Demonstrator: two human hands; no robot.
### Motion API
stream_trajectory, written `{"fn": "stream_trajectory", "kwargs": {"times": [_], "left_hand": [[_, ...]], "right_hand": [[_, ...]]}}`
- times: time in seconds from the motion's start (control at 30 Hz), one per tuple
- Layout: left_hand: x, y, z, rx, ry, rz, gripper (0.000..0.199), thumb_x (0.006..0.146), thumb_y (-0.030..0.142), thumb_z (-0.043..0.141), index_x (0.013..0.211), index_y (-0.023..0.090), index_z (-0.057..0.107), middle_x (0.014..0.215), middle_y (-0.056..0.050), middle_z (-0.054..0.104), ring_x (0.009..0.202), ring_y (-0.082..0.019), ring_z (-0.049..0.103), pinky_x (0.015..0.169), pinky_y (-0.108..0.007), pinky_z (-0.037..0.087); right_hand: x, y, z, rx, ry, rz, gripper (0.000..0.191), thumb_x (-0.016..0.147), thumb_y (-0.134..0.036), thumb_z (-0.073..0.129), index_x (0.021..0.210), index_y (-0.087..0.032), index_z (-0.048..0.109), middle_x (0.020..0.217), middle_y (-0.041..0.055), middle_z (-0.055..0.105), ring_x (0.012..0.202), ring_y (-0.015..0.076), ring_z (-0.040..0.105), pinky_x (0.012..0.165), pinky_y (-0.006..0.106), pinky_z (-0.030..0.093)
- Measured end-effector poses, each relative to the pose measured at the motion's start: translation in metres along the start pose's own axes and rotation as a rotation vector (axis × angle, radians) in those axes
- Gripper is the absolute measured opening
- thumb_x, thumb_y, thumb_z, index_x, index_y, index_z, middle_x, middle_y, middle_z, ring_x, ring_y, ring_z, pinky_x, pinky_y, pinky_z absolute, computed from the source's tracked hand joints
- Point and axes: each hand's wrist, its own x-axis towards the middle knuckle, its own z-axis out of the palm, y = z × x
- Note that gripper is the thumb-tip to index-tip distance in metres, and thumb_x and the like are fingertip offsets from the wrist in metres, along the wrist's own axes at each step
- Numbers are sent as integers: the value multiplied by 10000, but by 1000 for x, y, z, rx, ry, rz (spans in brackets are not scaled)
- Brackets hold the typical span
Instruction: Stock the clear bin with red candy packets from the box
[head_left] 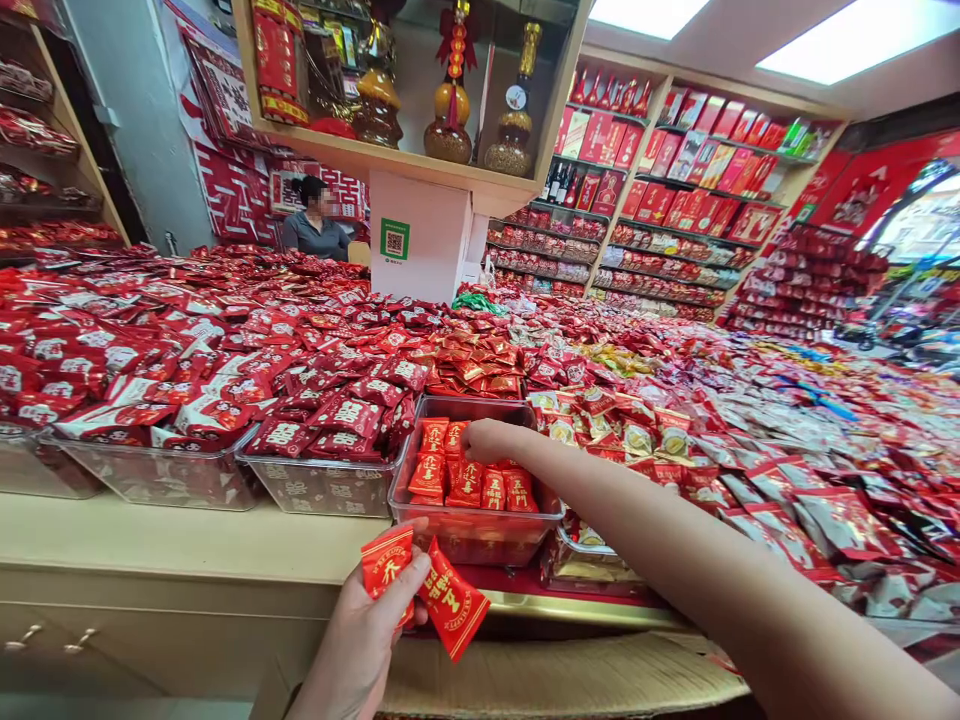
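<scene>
Where the clear plastic bin (480, 537) stands, gold-lettered red packets (429, 474) are contained in it, and two matching packets (454, 604) are held just in front of it. To its left, burgundy double-happiness packets (349, 415) are heaped in another bin (322, 487); to its right, white-and-gold packets (637, 440) are piled, partly blocked by the right forearm (652, 520). Behind it, a pillar with a green QR-code sign (395, 240) is seen, and farther left, a person in a grey top (315, 232). Below it, cardboard (555, 675) is spread. By the left hand (375, 612), the two packets are pinched under the thumb. The right hand (487, 440) is lowered over the bin, wrist bent; its fingertips are hidden, so whether anything is grasped cannot be told. The right arm is cut off at the frame's edge.
</scene>
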Motion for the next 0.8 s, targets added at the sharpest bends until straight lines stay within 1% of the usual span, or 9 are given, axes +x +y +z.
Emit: {"fn": "stream_trajectory", "kwargs": {"times": [0.1,0.27,0.33,0.47,0.53,0.7,0.8], "left_hand": [[-1,1,2,2,8,6,449,581,270,732,1011,210,617,742,10,656,630,-125,545,467,-182,418],[0,1,0,11,-16,6,433,588,270,733,998,191,617,691,16,623,579,-110,510,465,-192,418],[0,1,0,15,-19,4,451,589,272,733,1015,190,609,691,16,617,590,-115,515,469,-195,421],[1,0,0,8,24,5,480,580,285,736,1032,192,606,747,-3,645,612,-120,525,460,-186,419],[1,-1,1,0,47,9,496,564,288,743,1033,194,610,742,-3,653,603,-119,527,451,-181,417],[0,-1,2,-5,50,13,509,548,293,748,1032,210,616,706,11,659,585,-122,534,442,-181,414],[1,-2,0,-30,75,14,505,561,280,742,1041,199,610,752,-4,662,607,-125,544,453,-181,426]], "right_hand": [[3,-3,1,-21,-17,-23,182,846,-267,501,948,-137,576,979,54,598,864,167,576,763,370,473],[7,-5,5,-34,87,-35,209,857,-281,480,992,-142,560,999,60,591,867,168,575,755,361,477],[9,-5,8,-44,123,-31,210,854,-279,485,991,-138,559,995,61,591,863,169,577,748,361,479],[15,-3,13,-66,183,-31,204,844,-260,504,991,-129,558,1012,68,584,900,181,567,772,373,471],[18,-4,15,-68,192,-40,198,842,-250,508,984,-124,560,1003,68,587,896,179,569,766,369,474],[17,-5,15,-58,179,-56,162,843,-245,507,923,-125,580,942,53,607,831,157,585,735,345,485],[12,-1,12,-32,214,-63,156,843,-248,506,901,-125,584,926,47,612,825,154,585,740,346,481]]}}
